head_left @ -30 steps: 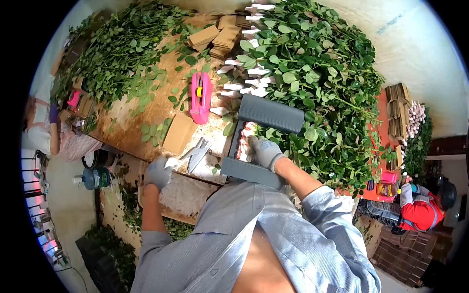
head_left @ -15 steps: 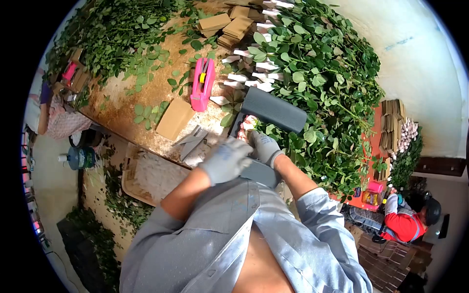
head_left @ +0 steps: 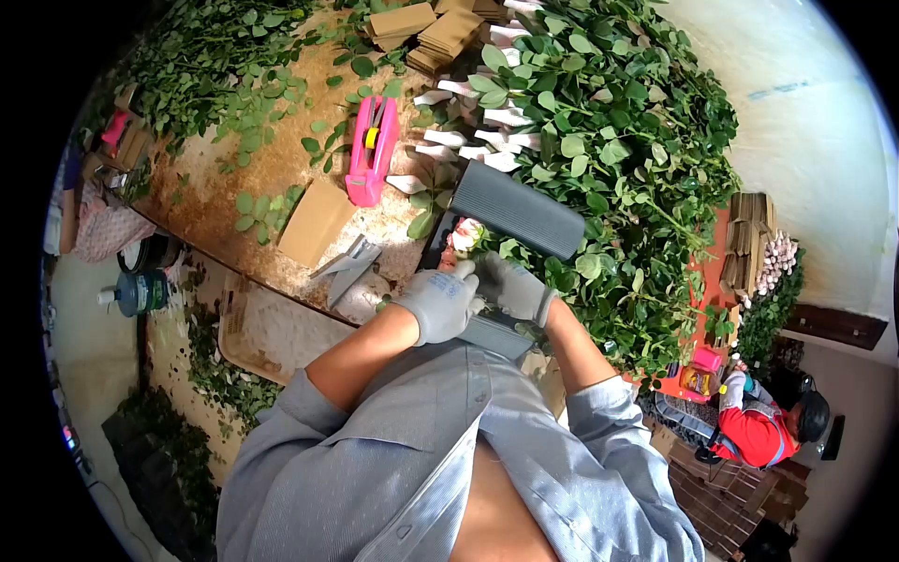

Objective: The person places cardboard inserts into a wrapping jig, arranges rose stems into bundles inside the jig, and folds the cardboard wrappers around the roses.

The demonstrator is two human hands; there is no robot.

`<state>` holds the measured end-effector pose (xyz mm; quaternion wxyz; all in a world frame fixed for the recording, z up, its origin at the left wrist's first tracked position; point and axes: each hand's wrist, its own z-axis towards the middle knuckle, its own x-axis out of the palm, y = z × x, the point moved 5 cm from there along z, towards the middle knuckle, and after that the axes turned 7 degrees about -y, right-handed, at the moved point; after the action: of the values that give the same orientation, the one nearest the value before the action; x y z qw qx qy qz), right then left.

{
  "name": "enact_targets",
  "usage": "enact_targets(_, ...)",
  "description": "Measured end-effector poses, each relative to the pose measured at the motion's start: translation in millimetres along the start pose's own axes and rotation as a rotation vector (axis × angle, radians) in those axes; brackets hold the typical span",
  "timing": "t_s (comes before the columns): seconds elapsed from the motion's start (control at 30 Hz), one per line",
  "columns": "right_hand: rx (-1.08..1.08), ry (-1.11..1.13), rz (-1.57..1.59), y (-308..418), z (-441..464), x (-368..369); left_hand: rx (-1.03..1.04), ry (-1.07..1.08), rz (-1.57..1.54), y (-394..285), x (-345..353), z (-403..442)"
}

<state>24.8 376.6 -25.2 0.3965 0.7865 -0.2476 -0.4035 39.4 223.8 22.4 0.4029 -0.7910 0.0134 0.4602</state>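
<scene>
Pale pink roses (head_left: 464, 235) lie in a dark grey holder with a ridged, padded far side (head_left: 520, 211) and a smooth near side (head_left: 496, 335). My left hand (head_left: 438, 304), in a grey glove, is closed beside the blooms at the holder's near left. Close to it, my right hand (head_left: 515, 288), gloved too, has its fingers curled over the stem side of the roses. The fingertips of both hands nearly meet, and what lies between them is hidden. Left of the holder are a bent grey metal piece (head_left: 351, 272) and a brown cardboard sheet (head_left: 316, 223).
A pink tape dispenser (head_left: 373, 155) stands on the worn table (head_left: 211, 192). Wrapped white-tipped bundles (head_left: 445, 138) and leafy stems (head_left: 618, 159) pile up on the right. Cardboard stacks (head_left: 448, 37) lie at the back. A person in red (head_left: 757, 433) works at far right.
My left hand has come down and closed beside the roses. My right hand has curled its fingers and shifted slightly. The whole view has moved a little left.
</scene>
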Motion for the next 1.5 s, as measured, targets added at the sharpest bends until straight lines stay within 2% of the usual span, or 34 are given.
enact_targets(0.1,-0.05,-0.051,0.113,11,2,-5,-0.049,-0.064,0.019,8,3,2)
enact_targets(0.17,0.015,-0.173,-0.147,39,2,-21,-0.061,-0.023,0.029,11,5,5)
enact_targets(0.2,-0.086,-0.279,-0.401,48,2,-24,-0.069,0.009,0.04,11,6,6)
enact_targets(0.23,-0.083,-0.28,-0.392,48,7,-22,-0.07,0.018,0.044,10,4,7)
enact_targets(0.33,-0.067,-0.266,-0.923,38,22,-10,-0.076,0.049,0.034,7,1,8)
enact_targets(0.43,-0.062,-0.27,-1.024,29,26,-3,-0.067,0.041,0.002,8,0,8)
enact_targets(0.73,-0.097,-0.309,-0.936,20,23,-8,-0.117,0.1,-0.002,8,-3,8)
enact_targets(1.0,-0.034,-0.201,-0.905,22,23,-10,-0.154,0.123,-0.076,5,-9,10)
enact_targets(1.1,-0.103,-0.262,-0.867,20,22,-11,-0.172,0.131,-0.069,4,-10,10)
enact_targets(1.27,-0.003,-0.223,-0.823,24,16,-12,-0.151,0.097,-0.014,7,-6,8)
enact_targets(1.37,-0.159,-0.481,-0.64,60,-7,-36,-0.19,0.125,-0.044,-2,-19,7)
enact_targets(1.43,-0.271,-0.759,-0.54,93,-29,-72,-0.141,0.063,-0.081,6,-13,6)
enact_targets(1.5,-0.369,-1.091,-0.59,88,-36,-102,-0.079,0.008,-0.106,17,-4,6)
